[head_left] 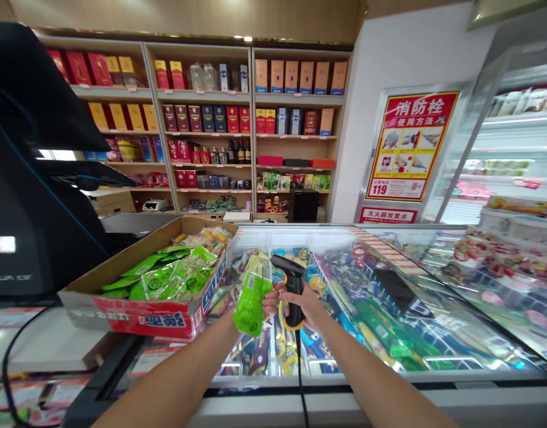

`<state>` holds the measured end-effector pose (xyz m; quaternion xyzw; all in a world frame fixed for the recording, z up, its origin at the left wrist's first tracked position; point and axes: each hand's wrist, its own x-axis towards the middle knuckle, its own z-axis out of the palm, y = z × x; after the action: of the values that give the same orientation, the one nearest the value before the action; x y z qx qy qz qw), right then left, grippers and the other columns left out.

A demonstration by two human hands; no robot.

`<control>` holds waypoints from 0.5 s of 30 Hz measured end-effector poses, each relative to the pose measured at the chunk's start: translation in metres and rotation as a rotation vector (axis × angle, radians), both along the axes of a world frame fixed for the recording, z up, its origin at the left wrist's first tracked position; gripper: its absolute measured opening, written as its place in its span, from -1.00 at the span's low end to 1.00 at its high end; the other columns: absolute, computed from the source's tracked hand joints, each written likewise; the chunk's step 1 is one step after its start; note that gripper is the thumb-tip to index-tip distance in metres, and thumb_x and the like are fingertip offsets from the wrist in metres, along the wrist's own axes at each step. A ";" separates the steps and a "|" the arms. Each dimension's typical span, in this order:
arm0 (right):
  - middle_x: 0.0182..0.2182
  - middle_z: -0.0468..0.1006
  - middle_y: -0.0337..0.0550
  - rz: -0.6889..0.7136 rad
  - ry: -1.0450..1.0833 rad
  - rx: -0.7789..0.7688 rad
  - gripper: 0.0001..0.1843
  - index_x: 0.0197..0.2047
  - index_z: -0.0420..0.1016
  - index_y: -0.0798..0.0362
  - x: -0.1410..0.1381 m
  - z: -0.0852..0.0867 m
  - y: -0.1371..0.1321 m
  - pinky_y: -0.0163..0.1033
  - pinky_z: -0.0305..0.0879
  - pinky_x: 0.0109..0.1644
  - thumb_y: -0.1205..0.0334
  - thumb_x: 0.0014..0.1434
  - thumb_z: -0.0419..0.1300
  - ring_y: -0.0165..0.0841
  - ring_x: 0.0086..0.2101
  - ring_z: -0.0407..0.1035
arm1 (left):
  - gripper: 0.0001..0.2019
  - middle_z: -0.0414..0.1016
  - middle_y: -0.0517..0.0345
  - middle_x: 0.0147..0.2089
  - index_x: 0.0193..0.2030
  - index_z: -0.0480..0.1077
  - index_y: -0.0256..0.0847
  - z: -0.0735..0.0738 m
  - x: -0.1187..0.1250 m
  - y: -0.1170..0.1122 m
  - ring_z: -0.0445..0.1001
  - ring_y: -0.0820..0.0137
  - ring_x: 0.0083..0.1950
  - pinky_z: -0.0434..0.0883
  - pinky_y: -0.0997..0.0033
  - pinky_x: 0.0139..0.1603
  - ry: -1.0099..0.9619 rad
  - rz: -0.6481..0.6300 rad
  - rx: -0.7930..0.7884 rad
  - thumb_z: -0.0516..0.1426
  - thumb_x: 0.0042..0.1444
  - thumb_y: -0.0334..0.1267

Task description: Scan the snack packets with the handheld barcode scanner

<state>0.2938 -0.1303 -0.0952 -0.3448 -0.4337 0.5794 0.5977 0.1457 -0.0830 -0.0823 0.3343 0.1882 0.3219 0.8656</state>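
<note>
A small green snack packet (250, 304) is held by my left hand (269, 302), whose fingers close on its right edge. A white barcode label shows near the packet's top. My right hand (309, 303) wraps round the handle of a black barcode scanner (289, 265), with its cable running down toward me. Both hands are close together above the glass top of a chest freezer (273, 380). To the left, an open cardboard box (144, 315) holds several similar green packets (175, 273) and some yellowish wrapped snacks (211, 238).
A dark monitor (32, 178) stands at the left. Packaged frozen goods (384, 327) lie under the freezer's glass, and a dark phone-like slab (400, 291) rests on top at the right. Shelves of boxed bottles (202, 119) line the back wall.
</note>
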 end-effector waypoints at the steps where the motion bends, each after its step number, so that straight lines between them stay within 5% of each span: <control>1: -0.35 0.57 -0.22 -0.015 -0.013 0.006 -0.46 -0.23 0.39 0.06 -0.001 0.001 0.000 -0.31 0.28 -0.64 0.17 -0.29 0.49 -0.50 -0.68 0.28 | -0.84 -0.01 0.31 -0.63 -0.47 0.24 -0.25 -0.005 -0.001 0.002 -0.14 0.61 -0.67 -0.12 0.63 -0.67 0.038 -0.070 -0.030 0.05 0.13 -0.43; 5: -0.33 0.58 -0.22 -0.047 -0.027 0.020 -0.43 -0.17 0.38 0.06 -0.003 0.006 0.001 -0.30 0.29 -0.60 0.25 -0.29 0.46 -0.49 -0.65 0.31 | -0.71 -0.01 0.30 -0.63 -0.57 0.19 -0.28 -0.024 -0.006 0.014 -0.13 0.65 -0.66 -0.14 0.66 -0.65 0.161 -0.366 -0.134 0.11 0.14 -0.30; 9: -0.54 0.48 -0.35 -0.067 -0.108 -0.043 -0.55 -0.33 0.35 0.07 -0.007 0.008 -0.001 -0.32 0.25 -0.63 0.32 -0.31 0.44 -0.49 -0.68 0.27 | -0.61 0.03 0.30 -0.64 -0.54 0.28 -0.30 -0.038 0.000 0.021 -0.08 0.64 -0.66 -0.14 0.65 -0.67 0.184 -0.562 -0.211 0.17 0.09 -0.01; 13: -0.62 0.42 -0.39 -0.096 -0.165 -0.046 -0.60 -0.38 0.33 0.06 -0.005 0.006 0.000 -0.31 0.26 -0.62 0.33 -0.29 0.42 -0.48 -0.69 0.25 | -0.66 0.28 0.16 -0.57 -0.41 0.41 -0.33 -0.037 -0.004 0.020 0.18 0.58 -0.62 0.00 0.67 -0.67 0.230 -0.565 -0.274 0.13 0.15 -0.03; 15: -0.67 0.40 -0.40 -0.161 -0.177 -0.072 -0.63 -0.41 0.32 0.05 0.000 0.005 0.002 -0.29 0.27 -0.62 0.32 -0.27 0.41 -0.46 -0.70 0.26 | -0.71 0.41 0.07 -0.49 -0.25 0.46 -0.30 -0.029 -0.011 0.020 0.32 0.49 -0.54 0.13 0.63 -0.63 0.186 -0.409 -0.217 0.08 0.20 -0.10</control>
<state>0.2935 -0.1280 -0.0903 -0.4496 -0.4345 0.5121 0.5889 0.1351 -0.0626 -0.1110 0.2985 0.2288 0.0859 0.9226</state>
